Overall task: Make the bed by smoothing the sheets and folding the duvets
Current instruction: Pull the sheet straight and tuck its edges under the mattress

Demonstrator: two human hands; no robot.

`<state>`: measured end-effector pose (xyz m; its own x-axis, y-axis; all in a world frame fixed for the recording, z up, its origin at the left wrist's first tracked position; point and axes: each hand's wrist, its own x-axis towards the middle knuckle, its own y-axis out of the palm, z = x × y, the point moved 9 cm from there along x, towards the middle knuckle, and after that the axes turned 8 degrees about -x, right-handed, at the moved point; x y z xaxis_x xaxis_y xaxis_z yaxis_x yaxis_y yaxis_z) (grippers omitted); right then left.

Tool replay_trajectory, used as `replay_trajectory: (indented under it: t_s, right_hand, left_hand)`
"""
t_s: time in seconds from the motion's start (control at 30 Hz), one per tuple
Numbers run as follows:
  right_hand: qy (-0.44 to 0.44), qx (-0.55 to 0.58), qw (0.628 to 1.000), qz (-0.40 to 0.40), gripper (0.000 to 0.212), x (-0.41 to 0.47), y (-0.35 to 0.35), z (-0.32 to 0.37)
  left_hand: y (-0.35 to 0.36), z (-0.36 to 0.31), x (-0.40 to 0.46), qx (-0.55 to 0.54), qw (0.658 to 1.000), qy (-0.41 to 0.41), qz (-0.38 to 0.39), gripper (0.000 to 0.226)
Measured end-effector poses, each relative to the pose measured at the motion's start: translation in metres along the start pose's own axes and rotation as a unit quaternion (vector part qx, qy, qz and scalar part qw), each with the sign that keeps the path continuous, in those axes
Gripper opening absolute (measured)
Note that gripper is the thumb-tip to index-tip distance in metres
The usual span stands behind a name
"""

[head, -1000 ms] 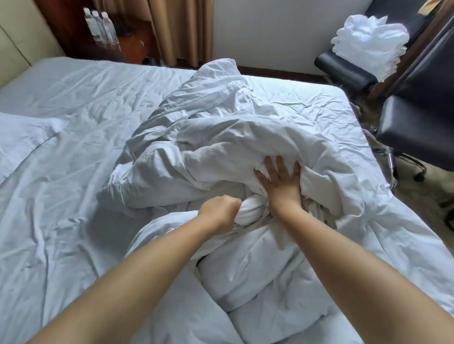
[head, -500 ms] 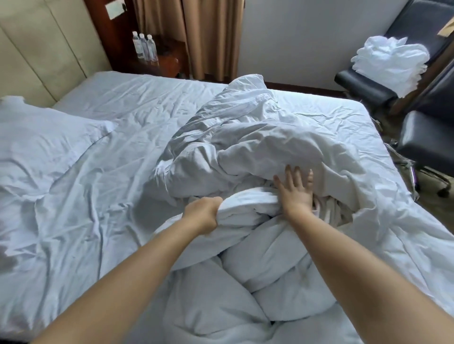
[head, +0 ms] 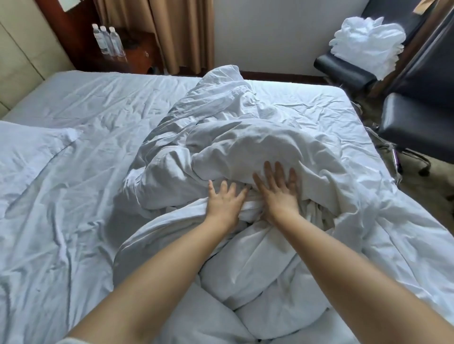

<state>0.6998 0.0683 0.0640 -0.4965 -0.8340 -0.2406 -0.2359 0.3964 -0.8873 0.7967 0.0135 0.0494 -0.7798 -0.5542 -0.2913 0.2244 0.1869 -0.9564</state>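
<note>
Both hands (head: 250,199), fingers (head: 269,172) spread flat, on bunched duvet (head: 245,137), long axis seemingly away toward wall.

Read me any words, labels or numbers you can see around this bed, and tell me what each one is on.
No text can be read here.
Three water bottles on the bedside stand: labels too small and blurred to read.
White card on the wood panel: no legible print.
Duvet, sheet and folded linen on the chair: no visible marking.
</note>
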Motion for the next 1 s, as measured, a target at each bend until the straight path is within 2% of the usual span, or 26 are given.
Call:
replay_trajectory:
  t_s: [0.07,0.13,0.2,0.27,0.4,0.5,0.63,0.73,0.8,0.9,1.0]
  right_hand:
    - [-0.008,0.001,1.0,-0.007,0.092,0.011,0.004,-0.001]
    - [-0.012,-0.01,1.0,-0.001,0.092,0.016,0.015,-0.004]
    - [-0.011,-0.012,1.0,0.007,0.096,0.016,0.028,-0.005]
    - [-0.011,-0.018,1.0,0.014,0.095,0.015,0.037,-0.004]
    - [-0.003,-0.044,0.999,0.004,0.091,0.016,0.034,-0.005]
    - [0.004,-0.047,0.999,0.012,0.086,0.013,0.026,-0.007]
    - [0.019,-0.023,0.999,0.025,0.063,0.0,0.019,0.008]
    - [0.023,0.004,0.999,0.036,0.063,-0.006,0.014,0.032]
    - [0.011,0.042,0.997,0.061,0.062,-0.01,0.01,0.053]
    - [-0.012,0.15,0.983,0.101,0.041,-0.021,0.004,0.088]
    - [0.022,0.352,0.936,-0.001,0.026,-0.034,-0.051,0.125]
  left_hand:
    - [0.004,-0.013,0.012,0.008,0.999,0.033,-0.016,0.071]
    - [0.008,-0.02,0.02,-0.011,0.997,0.065,-0.027,0.048]
    - [0.007,-0.023,0.024,-0.048,0.996,0.072,-0.027,0.03]
    - [0.002,-0.027,0.024,-0.068,0.995,0.072,-0.026,0.022]
    - [-0.015,-0.018,0.013,-0.074,0.993,0.085,-0.025,0.021]
    - [-0.038,0.03,-0.008,-0.093,0.994,0.035,-0.04,0.018]
    - [-0.046,0.096,-0.062,-0.124,0.991,-0.022,-0.055,0.013]
    - [-0.029,0.123,-0.098,-0.158,0.985,-0.058,-0.037,0.024]
    - [-0.018,0.123,-0.111,-0.189,0.98,-0.057,-0.019,0.031]
    - [-0.011,0.126,-0.126,-0.253,0.966,-0.057,-0.001,0.022]
    - [0.005,0.151,-0.144,-0.349,0.934,-0.071,0.029,0.021]
